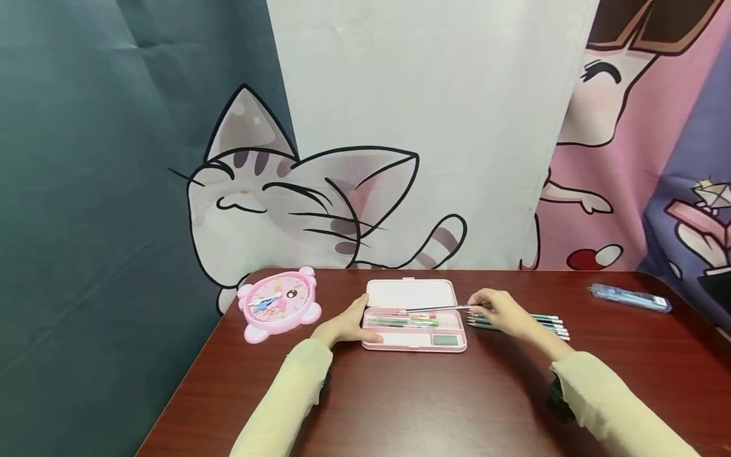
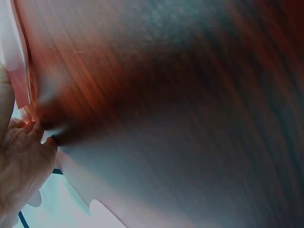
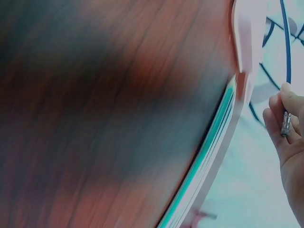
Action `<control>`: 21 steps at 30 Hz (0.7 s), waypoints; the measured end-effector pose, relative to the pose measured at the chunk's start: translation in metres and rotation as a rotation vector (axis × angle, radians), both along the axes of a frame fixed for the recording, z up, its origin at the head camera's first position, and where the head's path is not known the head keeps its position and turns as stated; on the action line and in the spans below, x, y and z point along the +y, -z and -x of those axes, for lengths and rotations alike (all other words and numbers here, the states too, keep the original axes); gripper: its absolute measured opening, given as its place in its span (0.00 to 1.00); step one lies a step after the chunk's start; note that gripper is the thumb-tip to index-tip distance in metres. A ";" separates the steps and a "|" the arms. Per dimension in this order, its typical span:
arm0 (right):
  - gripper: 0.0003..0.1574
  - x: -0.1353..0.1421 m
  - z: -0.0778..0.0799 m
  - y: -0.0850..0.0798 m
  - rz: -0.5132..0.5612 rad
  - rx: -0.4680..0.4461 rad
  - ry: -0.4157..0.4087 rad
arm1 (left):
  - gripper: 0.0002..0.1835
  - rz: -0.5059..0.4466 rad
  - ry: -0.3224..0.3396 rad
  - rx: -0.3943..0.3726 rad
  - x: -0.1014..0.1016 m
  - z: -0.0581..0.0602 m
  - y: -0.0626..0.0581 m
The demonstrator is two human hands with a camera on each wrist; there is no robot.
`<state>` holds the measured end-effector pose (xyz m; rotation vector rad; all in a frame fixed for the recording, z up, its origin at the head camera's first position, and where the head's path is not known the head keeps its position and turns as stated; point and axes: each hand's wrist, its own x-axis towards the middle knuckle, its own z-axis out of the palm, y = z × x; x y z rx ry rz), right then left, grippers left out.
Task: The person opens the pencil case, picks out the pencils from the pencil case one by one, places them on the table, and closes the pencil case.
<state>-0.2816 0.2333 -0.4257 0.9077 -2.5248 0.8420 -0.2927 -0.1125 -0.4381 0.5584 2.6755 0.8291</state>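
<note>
An open pink pencil case [image 1: 415, 346] lies on the table with several pens and pencils [image 1: 402, 322] and a green block [image 1: 445, 340] inside. My left hand [image 1: 347, 324] rests spread at its left side, thumb over the front left corner and fingers beside the lid. My right hand [image 1: 502, 311] pinches a slim dark pencil [image 1: 440, 309] near one end, and the pencil points left across the case. In the right wrist view, this pencil [image 3: 287, 47] is blue with a patterned silvery end. Beneath the right hand, several more pencils [image 1: 548, 324] lie side by side.
A pink animal-shaped clock [image 1: 280, 303] lies left of the case. At the far right is a slim blue translucent pack [image 1: 628, 298]. Behind the brown table [image 1: 411, 400] hangs a curtain [image 1: 457, 95] with a cartoon cat.
</note>
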 end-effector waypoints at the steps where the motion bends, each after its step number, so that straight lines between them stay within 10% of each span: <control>1: 0.07 0.006 -0.002 0.000 0.001 0.017 0.011 | 0.58 -0.004 0.002 -0.002 0.000 0.000 0.000; 12: 0.11 0.061 -0.027 -0.019 -0.013 0.102 0.095 | 0.58 -0.030 -0.016 -0.014 -0.002 0.001 0.003; 21: 0.07 0.100 -0.049 -0.012 -0.001 -0.040 0.199 | 0.58 -0.039 -0.030 -0.020 0.000 0.001 0.002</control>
